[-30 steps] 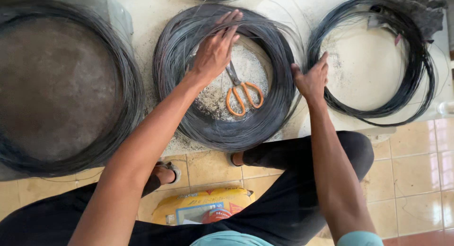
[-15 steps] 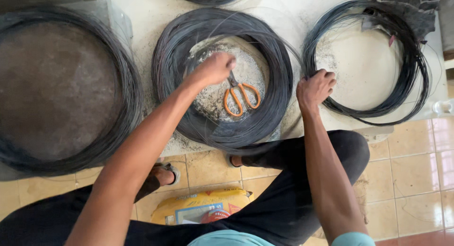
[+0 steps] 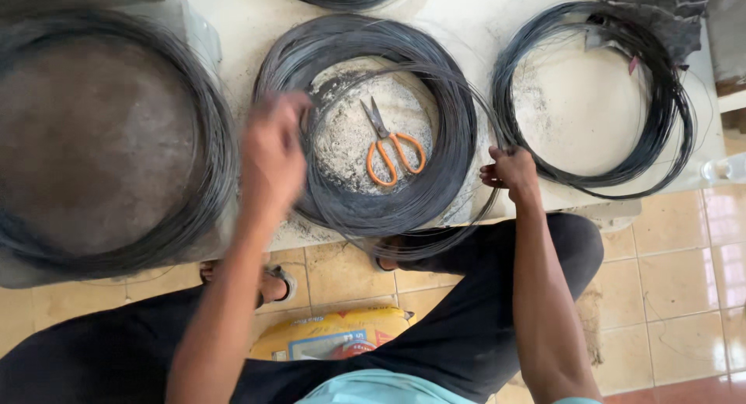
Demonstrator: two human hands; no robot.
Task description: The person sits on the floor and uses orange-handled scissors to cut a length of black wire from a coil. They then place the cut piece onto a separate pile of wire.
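Dark steel wire fills the pale counter (image 3: pixel 233 31) — your middle coil of wire (image 3: pixel 435 179) lies in front of you, between a large coil (image 3: pixel 194 210) and a thinner coil (image 3: pixel 668 124). Your left hand (image 3: pixel 272 151) is blurred over the middle coil's left edge; I cannot tell how its fingers are set. Your right hand (image 3: pixel 509 172) has its fingers curled closed on loose strands at the coil's right edge. Orange-handled scissors (image 3: pixel 392 144) lie inside the ring — touching neither hand.

Beige glossy floor tiles (image 3: pixel 684 272) lie below a pale, dusty slab (image 3: pixel 233 15).
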